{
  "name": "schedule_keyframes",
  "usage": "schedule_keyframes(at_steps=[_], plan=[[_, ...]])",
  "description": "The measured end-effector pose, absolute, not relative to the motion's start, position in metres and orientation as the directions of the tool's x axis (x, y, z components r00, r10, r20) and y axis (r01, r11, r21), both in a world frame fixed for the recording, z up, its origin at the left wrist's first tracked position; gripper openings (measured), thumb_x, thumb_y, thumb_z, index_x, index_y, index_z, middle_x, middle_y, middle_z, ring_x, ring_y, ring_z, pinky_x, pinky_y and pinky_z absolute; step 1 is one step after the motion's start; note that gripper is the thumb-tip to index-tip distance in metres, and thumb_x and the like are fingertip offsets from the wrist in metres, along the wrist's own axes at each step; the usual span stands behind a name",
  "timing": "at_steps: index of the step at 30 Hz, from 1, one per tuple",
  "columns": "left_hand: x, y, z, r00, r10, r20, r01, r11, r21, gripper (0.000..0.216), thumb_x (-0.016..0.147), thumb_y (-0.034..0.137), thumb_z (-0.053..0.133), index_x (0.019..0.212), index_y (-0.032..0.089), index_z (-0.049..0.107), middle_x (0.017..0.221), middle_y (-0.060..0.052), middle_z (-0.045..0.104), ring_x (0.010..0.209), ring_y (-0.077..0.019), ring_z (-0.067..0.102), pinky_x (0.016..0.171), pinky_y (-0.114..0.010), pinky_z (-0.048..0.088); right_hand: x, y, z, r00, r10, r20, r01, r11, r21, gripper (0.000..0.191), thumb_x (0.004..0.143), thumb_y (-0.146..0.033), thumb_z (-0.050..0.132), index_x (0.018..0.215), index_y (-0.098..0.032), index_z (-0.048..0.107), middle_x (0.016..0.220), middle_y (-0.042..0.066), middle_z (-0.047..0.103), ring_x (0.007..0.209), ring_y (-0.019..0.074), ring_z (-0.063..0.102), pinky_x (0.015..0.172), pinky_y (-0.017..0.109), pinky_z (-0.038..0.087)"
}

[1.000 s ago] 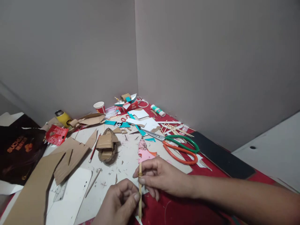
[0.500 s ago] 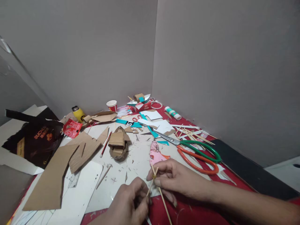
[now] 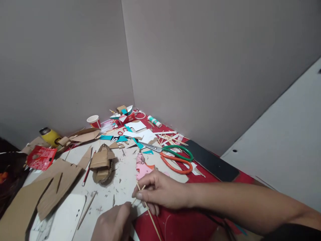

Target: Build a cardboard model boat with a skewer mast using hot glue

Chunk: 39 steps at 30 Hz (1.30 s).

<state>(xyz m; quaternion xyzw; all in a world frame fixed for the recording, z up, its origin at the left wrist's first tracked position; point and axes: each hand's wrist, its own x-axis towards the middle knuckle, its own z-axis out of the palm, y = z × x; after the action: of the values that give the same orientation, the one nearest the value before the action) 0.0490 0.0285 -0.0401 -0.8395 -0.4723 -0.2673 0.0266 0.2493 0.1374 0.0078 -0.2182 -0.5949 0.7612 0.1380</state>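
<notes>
Two thin bamboo sticks (image 3: pixel 152 221) cross each other in front of me, one long and one shorter. My right hand (image 3: pixel 163 190) pinches them at the crossing between thumb and fingers. My left hand (image 3: pixel 112 221) is curled by the lower end of the shorter stick, which runs into its fingers; its fingertips are partly hidden. Just beyond my right hand lies a pink glue gun (image 3: pixel 143 170), its handle end covered by the hand. A small cardboard boat (image 3: pixel 102 165) rests to the left on the white board.
Large scissors (image 3: pixel 160 150) with green and orange handles lie right of the glue gun. Loose sticks (image 3: pixel 173 138), paper scraps and a glue stick (image 3: pixel 154 121) are behind. Cardboard pieces (image 3: pixel 59 187), a pencil (image 3: pixel 87 172), a yellow bottle (image 3: pixel 50 136) and a paper cup (image 3: pixel 93 121) stand or lie left.
The view has turned right, so the table's things appear farther left. Both hands stay at the crossed sticks, and my right fingers now cover more of the crossing.
</notes>
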Motion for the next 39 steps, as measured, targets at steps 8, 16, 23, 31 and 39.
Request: schedule_keyframes(at_steps=[8, 16, 23, 31, 39], plan=[[0.046, 0.030, -0.022, 0.454, 0.749, 0.482, 0.827, -0.556, 0.086, 0.032, 0.083, 0.005, 0.037, 0.110, 0.017, 0.050, 0.065, -0.002, 0.065, 0.051, -0.0163, 0.063, 0.045, -0.024, 0.048, 0.257, 0.137, 0.016, -0.855, 0.499, -0.140, 0.140, -0.038, -0.989, 0.034, 0.086, -0.043, 0.057, 0.068, -0.015, 0.053, 0.048, -0.005, 0.051, 0.041, 0.0051, 0.047, 0.043, 0.015, 0.040], [0.038, 0.031, -0.010, 0.384, 0.784, 0.489, 0.813, -0.538, 0.224, 0.030, 0.087, 0.012, 0.046, 0.115, 0.020, 0.052, 0.079, -0.006, 0.074, 0.063, -0.0157, 0.071, 0.056, -0.021, 0.056, 0.257, 0.140, 0.018, -0.789, 0.612, -0.046, -0.015, -0.094, -0.995, 0.033, 0.081, -0.045, 0.064, 0.071, -0.014, 0.059, 0.048, -0.004, 0.056, 0.040, 0.0061, 0.051, 0.042, 0.016, 0.042], [0.021, 0.049, 0.051, 0.311, 0.808, 0.501, 0.876, -0.448, 0.178, 0.021, 0.088, 0.018, 0.054, 0.108, 0.023, 0.059, 0.091, -0.003, 0.076, 0.077, -0.0140, 0.073, 0.067, -0.019, 0.055, 0.265, 0.147, 0.033, -0.609, 0.773, 0.177, -0.300, -0.017, -0.954, 0.032, 0.082, -0.043, 0.066, 0.074, -0.013, 0.063, 0.055, -0.001, 0.062, 0.040, 0.0057, 0.056, 0.040, 0.016, 0.043], [0.010, 0.203, 0.099, 0.059, 0.995, 0.075, 0.996, -0.053, -0.067, 0.017, 0.089, 0.028, 0.055, 0.095, 0.017, 0.066, 0.091, -0.007, 0.071, 0.084, -0.0229, 0.066, 0.076, -0.038, 0.052, 0.275, 0.162, 0.049, -0.350, 0.888, 0.300, -0.367, 0.165, -0.916, 0.029, 0.082, -0.041, 0.067, 0.070, -0.014, 0.063, 0.059, -0.001, 0.061, 0.041, 0.0061, 0.057, 0.035, 0.015, 0.043], [0.002, 0.262, 0.070, 0.000, 0.935, -0.354, 0.996, -0.033, -0.087, 0.032, 0.090, 0.033, 0.058, 0.118, 0.017, 0.058, 0.120, -0.009, 0.061, 0.100, -0.0226, 0.062, 0.083, -0.043, 0.054, 0.279, 0.166, 0.050, -0.282, 0.889, 0.360, -0.247, 0.295, -0.923, 0.030, 0.085, -0.042, 0.064, 0.068, -0.017, 0.062, 0.051, -0.002, 0.059, 0.040, 0.0067, 0.054, 0.040, 0.018, 0.047]])
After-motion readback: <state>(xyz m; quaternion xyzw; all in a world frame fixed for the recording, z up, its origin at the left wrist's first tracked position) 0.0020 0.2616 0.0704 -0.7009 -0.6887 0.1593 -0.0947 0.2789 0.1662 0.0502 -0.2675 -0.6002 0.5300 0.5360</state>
